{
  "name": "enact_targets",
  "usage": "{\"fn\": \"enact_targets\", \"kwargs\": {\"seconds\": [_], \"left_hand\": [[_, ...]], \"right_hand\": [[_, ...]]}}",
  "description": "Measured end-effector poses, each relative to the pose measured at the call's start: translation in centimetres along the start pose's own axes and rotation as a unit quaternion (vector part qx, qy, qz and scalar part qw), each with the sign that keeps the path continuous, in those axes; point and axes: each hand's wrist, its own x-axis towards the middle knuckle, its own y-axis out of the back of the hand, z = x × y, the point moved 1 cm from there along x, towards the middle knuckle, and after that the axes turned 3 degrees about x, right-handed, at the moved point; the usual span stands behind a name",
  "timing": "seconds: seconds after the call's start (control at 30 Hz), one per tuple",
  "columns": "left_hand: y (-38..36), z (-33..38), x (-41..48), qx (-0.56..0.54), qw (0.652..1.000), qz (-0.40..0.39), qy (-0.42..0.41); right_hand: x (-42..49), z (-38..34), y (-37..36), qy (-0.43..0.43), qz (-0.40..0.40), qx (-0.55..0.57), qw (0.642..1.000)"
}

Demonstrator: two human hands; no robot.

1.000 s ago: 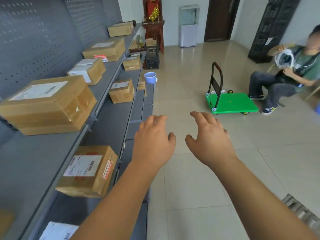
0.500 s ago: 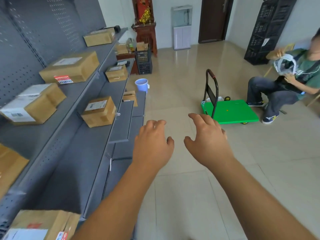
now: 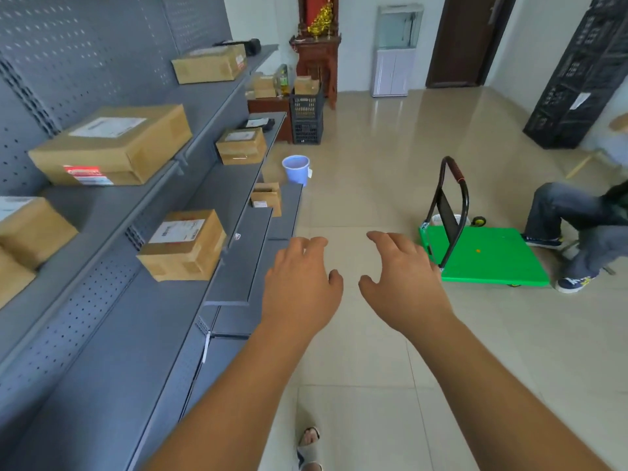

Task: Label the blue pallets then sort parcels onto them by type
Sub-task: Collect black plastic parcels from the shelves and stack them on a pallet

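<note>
Both my arms reach forward over the tiled floor. My left hand (image 3: 300,283) and my right hand (image 3: 404,283) hang side by side, palms down, fingers relaxed, holding nothing. To the left, grey metal shelves (image 3: 112,334) carry several brown cardboard parcels: one with a white label (image 3: 185,244) closest to my left hand, a large flat one (image 3: 112,144) on the upper shelf, a smaller one (image 3: 241,146) further along. No blue pallet is in view.
A green platform trolley (image 3: 489,256) with a black handle stands right of my right hand. A seated person (image 3: 584,226) is at the right edge. A light blue bucket (image 3: 296,168) and a black crate (image 3: 307,119) stand near the shelf's far end. Open tiled floor lies ahead.
I have moved forward along the shelves: the parcels nearest me slid out of view at the left and the trolley came closer. Both hands keep the same open pose.
</note>
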Motion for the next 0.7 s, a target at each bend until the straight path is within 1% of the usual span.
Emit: {"fn": "enact_targets", "kwargs": {"seconds": [0.13, 0.37, 0.57, 0.7], "left_hand": [[-0.9, -1.7, 8.7, -0.010, 1.000, -0.011, -0.008], [-2.5, -2.4, 23.1, 0.010, 0.998, -0.039, -0.054], [-5.9, -1.3, 33.7, 0.031, 0.995, -0.062, -0.074], [-8.9, 0.1, 41.3, 0.041, 0.995, -0.056, -0.075]], "right_hand": [[8.3, -0.7, -1.1, -0.003, 0.004, -0.020, 1.000], [21.1, -0.4, -2.5, -0.058, 0.019, -0.028, 0.998], [31.1, 2.3, -4.0, -0.091, 0.012, -0.027, 0.995], [38.9, 5.3, -4.9, -0.091, 0.013, -0.016, 0.996]]}}
